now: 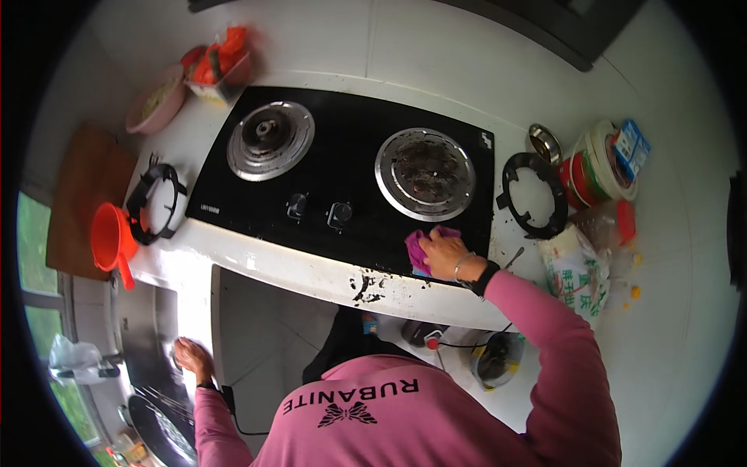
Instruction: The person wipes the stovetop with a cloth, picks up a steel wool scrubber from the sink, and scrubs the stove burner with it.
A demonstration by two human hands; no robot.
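My right hand [443,255] is closed on a purple cloth [420,247], pressed to the front right of the black gas stove [342,163]. Just behind it lies the right burner's metal plate [426,175], blotched with brown residue. The left burner [271,140] has its cap in place. Two control knobs [339,215] sit near the stove's front edge. Black debris [368,286] dots the white counter edge. At the lower left, my left hand [192,358] is by the sink's edge; its fingers are too small to read clearly.
Black pan supports flank the stove, one left [157,204], one right [534,195]. A red ladle [113,237], cutting board [87,202] and pink bowl [157,101] are at left. A bucket [595,167] and plastic bag [574,272] stand right. A wok [161,430] is lower left.
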